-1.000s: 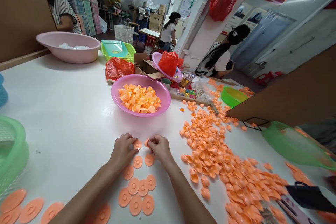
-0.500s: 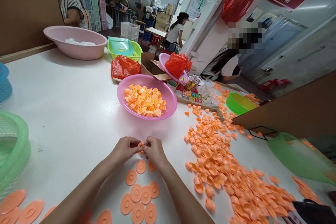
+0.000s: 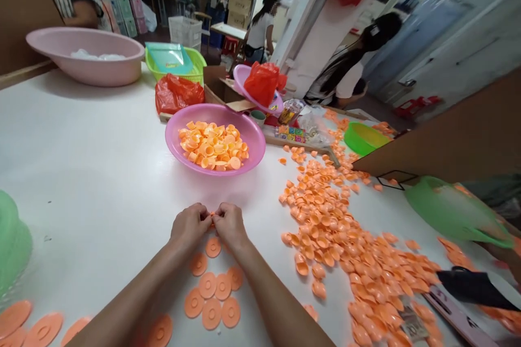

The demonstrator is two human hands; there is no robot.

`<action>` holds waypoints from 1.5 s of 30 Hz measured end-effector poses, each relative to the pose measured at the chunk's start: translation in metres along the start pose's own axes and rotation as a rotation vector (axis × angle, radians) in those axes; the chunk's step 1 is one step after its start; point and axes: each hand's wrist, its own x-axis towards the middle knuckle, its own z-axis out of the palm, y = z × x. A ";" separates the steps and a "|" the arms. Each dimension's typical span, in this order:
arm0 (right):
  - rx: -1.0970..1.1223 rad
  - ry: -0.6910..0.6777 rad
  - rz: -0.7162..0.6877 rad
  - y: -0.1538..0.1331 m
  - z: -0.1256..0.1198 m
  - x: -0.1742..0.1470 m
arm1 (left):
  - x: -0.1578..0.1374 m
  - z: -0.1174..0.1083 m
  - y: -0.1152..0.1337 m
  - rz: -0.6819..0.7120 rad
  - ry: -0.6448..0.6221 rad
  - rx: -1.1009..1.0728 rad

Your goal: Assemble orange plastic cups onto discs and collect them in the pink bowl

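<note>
My left hand (image 3: 189, 224) and my right hand (image 3: 230, 224) meet over the white table, fingers pinched together. Between their fingertips a small orange plastic piece (image 3: 212, 216) shows in part; the fingers cover most of it. Several flat round orange discs (image 3: 207, 285), each with a raised ring in its middle, lie between my forearms. Just beyond my hands stands a pink basin (image 3: 173, 141) with small light-orange plastic cups (image 3: 214, 143) in it. To the right spreads a large pile of orange cup-shaped pieces (image 3: 325, 227).
Larger orange discs (image 3: 44, 329) lie at the lower left, near a green basket (image 3: 14, 244). At the back are a pale pink basin (image 3: 122, 68), a red bag (image 3: 178, 93) and a cardboard box (image 3: 215, 84). A green basin (image 3: 448, 211) stands far right. Other people sit beyond the table.
The view has shifted, so most things appear further left and higher. My hands stay pinched together at the small orange piece, with the fingers curled in more closely.
</note>
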 end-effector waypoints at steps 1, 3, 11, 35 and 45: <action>0.019 -0.020 -0.005 -0.002 -0.001 -0.002 | -0.003 0.000 0.001 -0.005 0.003 0.009; 0.053 -0.075 -0.024 -0.005 -0.012 -0.007 | -0.011 -0.002 0.004 0.006 0.024 -0.009; -0.020 0.491 -0.135 0.052 -0.162 -0.056 | 0.012 -0.086 0.078 0.224 0.578 -0.250; 0.630 0.227 0.083 0.058 -0.105 -0.067 | -0.022 0.049 0.005 0.479 -0.073 -0.069; 0.161 0.168 -0.030 0.044 -0.073 -0.054 | -0.020 0.053 -0.002 0.498 -0.013 -0.126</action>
